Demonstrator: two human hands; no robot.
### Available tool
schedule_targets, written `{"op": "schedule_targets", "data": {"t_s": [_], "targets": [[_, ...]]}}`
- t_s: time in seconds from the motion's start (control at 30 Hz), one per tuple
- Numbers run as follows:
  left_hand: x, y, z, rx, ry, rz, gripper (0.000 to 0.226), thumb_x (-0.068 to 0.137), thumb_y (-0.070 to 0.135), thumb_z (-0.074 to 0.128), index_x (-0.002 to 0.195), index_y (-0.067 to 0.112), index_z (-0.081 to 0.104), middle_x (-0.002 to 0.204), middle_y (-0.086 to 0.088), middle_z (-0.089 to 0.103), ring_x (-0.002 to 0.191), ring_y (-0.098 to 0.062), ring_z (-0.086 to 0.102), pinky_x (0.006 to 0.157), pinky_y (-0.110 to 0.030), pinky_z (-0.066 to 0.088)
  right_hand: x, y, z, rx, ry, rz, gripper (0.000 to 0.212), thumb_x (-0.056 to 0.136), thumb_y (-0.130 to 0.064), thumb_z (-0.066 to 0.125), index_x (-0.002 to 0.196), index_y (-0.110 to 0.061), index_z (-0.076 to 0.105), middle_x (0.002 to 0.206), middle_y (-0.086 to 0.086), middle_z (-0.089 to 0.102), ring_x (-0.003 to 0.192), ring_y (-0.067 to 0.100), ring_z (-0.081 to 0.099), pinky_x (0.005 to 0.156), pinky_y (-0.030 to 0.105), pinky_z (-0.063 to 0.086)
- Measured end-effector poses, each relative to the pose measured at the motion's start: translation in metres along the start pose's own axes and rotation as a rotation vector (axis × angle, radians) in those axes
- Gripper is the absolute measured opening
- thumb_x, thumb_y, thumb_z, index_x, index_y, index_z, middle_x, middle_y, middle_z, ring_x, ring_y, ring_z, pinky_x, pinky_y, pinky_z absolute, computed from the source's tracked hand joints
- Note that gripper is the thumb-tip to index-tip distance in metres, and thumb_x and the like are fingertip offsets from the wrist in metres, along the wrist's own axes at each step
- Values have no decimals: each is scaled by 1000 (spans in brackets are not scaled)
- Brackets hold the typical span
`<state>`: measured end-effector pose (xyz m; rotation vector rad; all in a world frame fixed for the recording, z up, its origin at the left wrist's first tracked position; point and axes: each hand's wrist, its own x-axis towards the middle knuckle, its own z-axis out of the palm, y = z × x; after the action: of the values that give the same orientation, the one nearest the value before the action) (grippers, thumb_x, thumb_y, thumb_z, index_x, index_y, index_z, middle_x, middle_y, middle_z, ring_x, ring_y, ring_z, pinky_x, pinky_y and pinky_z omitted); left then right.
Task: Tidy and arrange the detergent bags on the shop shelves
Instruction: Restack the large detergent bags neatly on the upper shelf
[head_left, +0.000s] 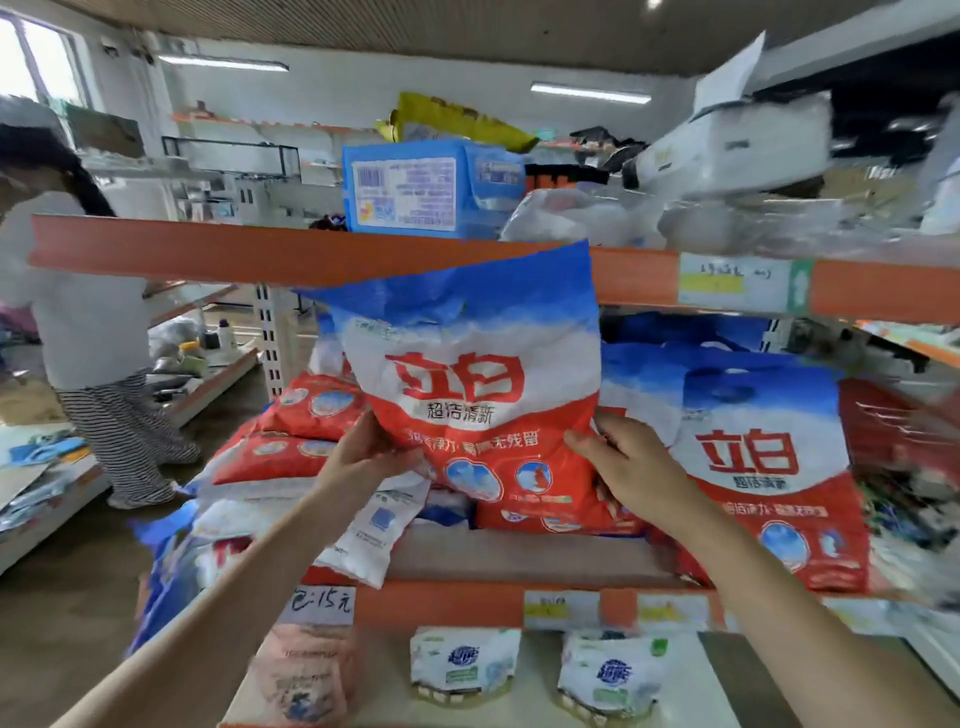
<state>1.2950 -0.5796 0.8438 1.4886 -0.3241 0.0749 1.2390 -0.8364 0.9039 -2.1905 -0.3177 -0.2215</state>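
1. Left hand (363, 457): fingers curled round the lower left edge of the big red, white and blue plastic detergent bag (467, 384), gripping it.
2. Right hand (634, 467): fingers (584, 441) and thumb pinch the bag's lower right edge, palm side facing the bag.
3. Held bag is upright, front print facing the camera, top blue edge overlapping the upper orange shelf rail (208, 249). Its bottom sits at the stack on the middle shelf; can't tell whether it rests on it or is lifted clear.
4. Just right of it: a second upright detergent bag of the same print (763, 467), standing on the middle shelf, leaning slightly.
5. Left of it: flat-stacked red detergent bags (291, 431), lying on their sides, some overhanging the shelf end.
6. Below the left hand: a white plastic pouch (374, 530) tilted across the middle shelf's front edge.
7. Middle orange shelf rail (441, 603) carries a handwritten price tag (319, 605).
8. Lower shelf: two small white pouches with blue logos (465, 665), standing side by side.
9. Upper shelf: a blue wrapped pack with barcode label (415, 192), plus blurred white packs to the right.
10. Far left: a person in a white top and striped trousers (93, 332) stands at another shelf.
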Motion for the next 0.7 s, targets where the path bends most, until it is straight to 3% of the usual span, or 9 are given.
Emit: {"op": "schedule_targets", "data": {"t_s": [0.07, 0.1, 0.17, 0.23, 0.3, 0.37, 0.5, 0.6, 0.7], "targets": [[1, -4, 30, 28, -43, 26, 39, 75, -9, 70, 110, 3, 55, 87, 11, 74, 82, -1, 68, 70, -15, 52, -11, 24, -25, 66, 48, 108, 11, 97, -23, 48, 93, -22, 59, 76, 3, 68, 47, 7, 55, 46, 21, 44], [3, -7, 43, 44, -79, 42, 38, 75, -2, 73, 108, 7, 57, 90, 10, 74, 85, -4, 69, 72, -18, 54, -15, 36, -37, 100, 88, 152, 11, 97, -24, 49, 95, -23, 59, 77, 2, 69, 52, 11, 57, 48, 23, 45], [6, -16, 66, 128, -112, 52, 47, 64, 32, 83, 104, 18, 61, 100, 3, 74, 93, -14, 69, 78, -29, 56, -20, 59, -59, 154, 147, 211, 10, 96, -25, 51, 99, -22, 60, 89, 2, 71, 72, 17, 65, 59, 24, 48], [11, -26, 85, 316, -82, 43, 53, 59, 52, 82, 99, 23, 63, 103, 3, 72, 92, -16, 69, 77, -28, 54, -22, 82, -68, 53, 106, 284, 12, 97, -25, 49, 104, -20, 58, 102, -2, 68, 95, 22, 66, 72, 23, 51], [16, -41, 101, 692, 13, 29, 44, 72, 47, 77, 100, 15, 66, 102, 0, 68, 90, -16, 65, 68, -20, 45, -24, 104, -63, -237, -1, 386, 24, 98, -26, 48, 117, -13, 52, 116, 3, 63, 108, 25, 60, 74, 26, 43], [17, -48, 114, 907, 102, 38, 43, 81, 41, 70, 105, 4, 66, 106, -8, 62, 96, -23, 60, 72, -21, 39, -26, 116, -53, -337, -31, 432, 34, 95, -29, 53, 121, -8, 45, 122, 4, 58, 110, 22, 56, 74, 22, 37], [17, -53, 117, 1041, 106, 32, 46, 86, 43, 62, 113, 6, 64, 112, -9, 61, 108, -26, 56, 91, -35, 45, -29, 117, -38, -249, 70, 380, 55, 85, -32, 68, 124, -8, 37, 126, 4, 56, 115, 22, 57, 86, 26, 46], [12, -53, 118, 1004, 149, -35, 42, 87, 43, 61, 110, 8, 63, 112, -8, 66, 100, -25, 63, 80, -31, 49, -30, 122, -32, -258, 236, 320, 51, 86, -23, 68, 124, -7, 39, 124, 7, 56, 114, 24, 56, 85, 26, 44], [6, -46, 119, 964, 226, -84, 33, 89, 36, 61, 101, 5, 62, 105, -8, 69, 90, -25, 65, 69, -27, 44, -20, 123, -28, -267, 259, 295, 35, 90, -18, 62, 116, -4, 43, 119, 11, 54, 109, 25, 55, 77, 21, 40]]}}
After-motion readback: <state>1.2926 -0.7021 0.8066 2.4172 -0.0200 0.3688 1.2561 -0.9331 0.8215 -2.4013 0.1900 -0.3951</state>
